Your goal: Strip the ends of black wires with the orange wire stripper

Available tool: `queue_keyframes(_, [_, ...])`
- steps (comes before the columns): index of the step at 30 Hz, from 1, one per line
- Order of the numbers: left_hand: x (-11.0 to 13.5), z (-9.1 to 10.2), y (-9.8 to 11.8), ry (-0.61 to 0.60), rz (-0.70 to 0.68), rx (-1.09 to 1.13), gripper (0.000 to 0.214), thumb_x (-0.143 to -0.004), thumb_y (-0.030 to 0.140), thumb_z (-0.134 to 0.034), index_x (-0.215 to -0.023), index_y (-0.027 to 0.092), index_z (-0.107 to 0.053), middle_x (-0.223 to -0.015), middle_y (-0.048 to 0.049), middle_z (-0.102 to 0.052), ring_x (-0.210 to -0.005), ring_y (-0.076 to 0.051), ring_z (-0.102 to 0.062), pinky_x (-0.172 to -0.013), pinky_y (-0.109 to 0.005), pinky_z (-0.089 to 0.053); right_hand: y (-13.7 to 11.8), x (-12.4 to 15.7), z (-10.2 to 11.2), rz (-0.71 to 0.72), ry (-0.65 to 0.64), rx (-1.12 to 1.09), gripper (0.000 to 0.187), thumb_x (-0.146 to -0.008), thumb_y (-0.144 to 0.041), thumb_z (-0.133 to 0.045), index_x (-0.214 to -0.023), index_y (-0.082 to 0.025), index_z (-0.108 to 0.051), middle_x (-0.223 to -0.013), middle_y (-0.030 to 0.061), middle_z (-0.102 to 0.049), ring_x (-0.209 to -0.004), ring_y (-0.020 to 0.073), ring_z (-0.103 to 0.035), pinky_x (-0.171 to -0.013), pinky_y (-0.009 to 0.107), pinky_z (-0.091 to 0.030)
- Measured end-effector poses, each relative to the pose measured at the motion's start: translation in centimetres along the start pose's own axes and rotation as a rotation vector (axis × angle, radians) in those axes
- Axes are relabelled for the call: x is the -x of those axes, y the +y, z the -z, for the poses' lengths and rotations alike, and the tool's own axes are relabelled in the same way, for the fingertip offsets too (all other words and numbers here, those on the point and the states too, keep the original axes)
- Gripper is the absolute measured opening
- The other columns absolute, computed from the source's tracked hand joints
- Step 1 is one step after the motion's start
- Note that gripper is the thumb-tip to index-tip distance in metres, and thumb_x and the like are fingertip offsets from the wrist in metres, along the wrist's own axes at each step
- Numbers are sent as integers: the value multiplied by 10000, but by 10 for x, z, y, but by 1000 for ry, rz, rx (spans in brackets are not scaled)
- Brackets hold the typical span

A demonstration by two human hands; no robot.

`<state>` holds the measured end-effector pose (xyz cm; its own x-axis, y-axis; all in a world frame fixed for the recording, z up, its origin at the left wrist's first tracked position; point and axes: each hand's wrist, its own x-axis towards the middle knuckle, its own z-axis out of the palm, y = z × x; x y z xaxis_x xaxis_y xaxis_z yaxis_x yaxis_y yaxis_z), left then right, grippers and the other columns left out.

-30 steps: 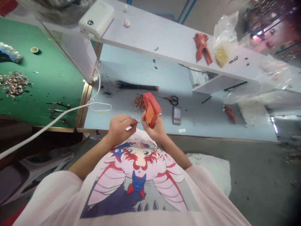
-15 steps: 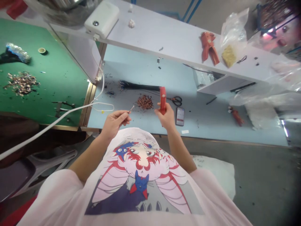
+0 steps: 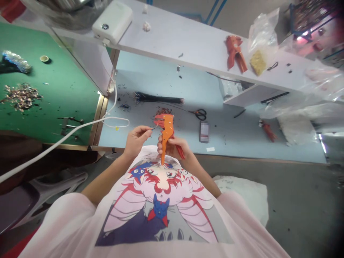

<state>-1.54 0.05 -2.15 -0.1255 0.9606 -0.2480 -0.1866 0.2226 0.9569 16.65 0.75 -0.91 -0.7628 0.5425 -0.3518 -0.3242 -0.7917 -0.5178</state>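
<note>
My left hand (image 3: pixel 137 140) pinches a thin dark wire (image 3: pixel 153 129) between thumb and fingers. The wire's far end is at the jaws of an orange and red wire stripper (image 3: pixel 168 128); whether the jaws bite on it I cannot tell. Around the stripper's handles my right hand (image 3: pixel 178 145) is closed, with the tool upright in front of my shirt. Behind the jaws lies a pile of copper-coloured scraps (image 3: pixel 162 110), partly hidden. Beyond it, a bundle of black wires (image 3: pixel 158 98) rests on the light blue table (image 3: pixel 129 138).
Scissors (image 3: pixel 200 114) and a phone (image 3: pixel 204 132) lie right of my hands. Another red tool (image 3: pixel 267 132) is farther right. A shelf (image 3: pixel 188 41) crosses the back, bearing a white power bank (image 3: pixel 113 23) and a red stripper (image 3: pixel 235 53). A white cable (image 3: pixel 67 137) runs in from the left.
My right hand has brought the stripper left and turned it, so its jaws now meet the wire's end. The left hand has stayed nearly in place, still pinching the wire.
</note>
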Motion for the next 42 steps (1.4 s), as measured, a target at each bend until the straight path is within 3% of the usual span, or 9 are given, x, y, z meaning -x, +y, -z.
queue_keyframes(3, [3,-3,1,31,-46,-79,193,-688,335,-679,-754,161,-625,-704,0,-635,-636,-99,-554,-590,-219,-432,3,-3,-2,-57,-50,-51,189,-771,-295,-466,-909,-165,-474,-755,41,-599,-688,171,-603,-688,378,-536])
queue_keyframes(13, [13,-10,-1,-115,-52,-95,146,-732,308,-651,-761,167,-629,-734,-15,-636,-682,-127,-575,-655,-245,-447,14,-7,2,-70,-190,-143,261,-705,-355,-492,-881,-189,-393,-716,24,-530,-612,166,-547,-651,429,-533])
queue_keyframes(20, [14,-13,-7,-139,-155,-160,119,-751,292,-629,-774,176,-639,-798,-40,-655,-722,-145,-593,-686,-271,-467,22,-4,12,-69,-214,-42,351,-693,-478,-536,-832,-199,-375,-612,-10,-471,-530,159,-511,-579,426,-539])
queue_keyframes(26, [16,-14,-7,-152,-223,-149,103,-769,287,-620,-775,186,-640,-818,-47,-658,-731,-144,-588,-682,-272,-464,28,-3,16,-57,-224,-43,362,-734,-522,-540,-791,-205,-372,-596,-21,-461,-498,138,-498,-473,323,-512])
queue_keyframes(35, [15,-14,-4,-169,-222,-147,116,-764,307,-631,-764,191,-643,-820,-40,-656,-731,-142,-591,-669,-263,-454,25,-3,7,-12,-287,-106,324,-767,-486,-552,-801,-195,-414,-580,-32,-471,-454,120,-470,-435,279,-484])
queue_keyframes(42, [14,-13,-5,-197,-250,-138,95,-783,277,-621,-774,184,-639,-808,-24,-641,-732,-124,-577,-676,-246,-446,22,-1,-5,7,-224,-93,339,-768,-498,-558,-768,-201,-394,-548,-53,-449,-418,103,-431,-417,258,-464])
